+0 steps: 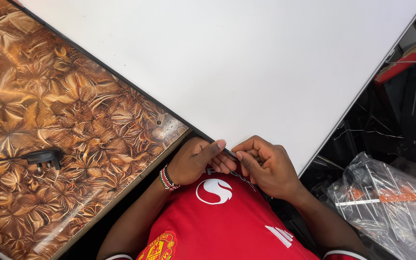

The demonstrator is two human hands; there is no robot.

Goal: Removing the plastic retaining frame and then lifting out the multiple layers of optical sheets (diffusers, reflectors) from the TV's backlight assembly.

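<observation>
Across the upper middle of the frame, a large white panel (227, 62) is lying tilted, overlapping a brown patterned desk (63, 110) at left. At lower centre, the left hand (196, 161) and right hand (266, 166) are pinching the panel's black edge strip (231, 154), fingers closed on it. A black plug (44, 157) is resting on the desk at left, while a clear plastic bag (391, 202) is sitting at lower right.

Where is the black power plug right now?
In the head view, the black power plug lies at far left on the brown patterned tabletop, well away from both hands at the white panel's corner.
</observation>
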